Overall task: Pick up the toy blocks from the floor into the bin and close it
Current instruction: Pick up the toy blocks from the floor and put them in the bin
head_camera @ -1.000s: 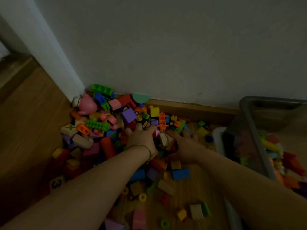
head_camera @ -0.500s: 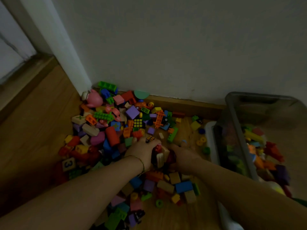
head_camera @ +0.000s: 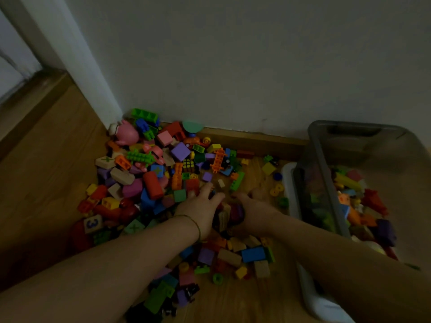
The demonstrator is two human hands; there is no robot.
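Head view in dim light. The left hand [head_camera: 202,207] and the right hand [head_camera: 253,207] are cupped toward each other on the wooden floor [head_camera: 42,164], grasping between them a cluster of blocks [head_camera: 227,214]; wooden, rounded-edge pieces and dark red ones show in the gap between the palms. A thin bracelet [head_camera: 193,223] circles the left wrist. The toy blocks [head_camera: 163,173] lie heaped on the floor against the skirting board [head_camera: 254,138] at the wall's foot, spreading from the wall corner toward the person: studded plastic bricks, smooth cubes, a red cylinder [head_camera: 152,184], small yellow rings, a pink rounded figure [head_camera: 127,134], a tile marked "3" [head_camera: 92,223], a small puzzle cube [head_camera: 188,163]. The bin [head_camera: 326,183], translucent grey plastic with rounded corners, stands on the floor just right of the hands, its lid off, partly filled with mixed blocks. A white, smooth plastic piece [head_camera: 319,299], possibly the lid, lies along the bin's left side.
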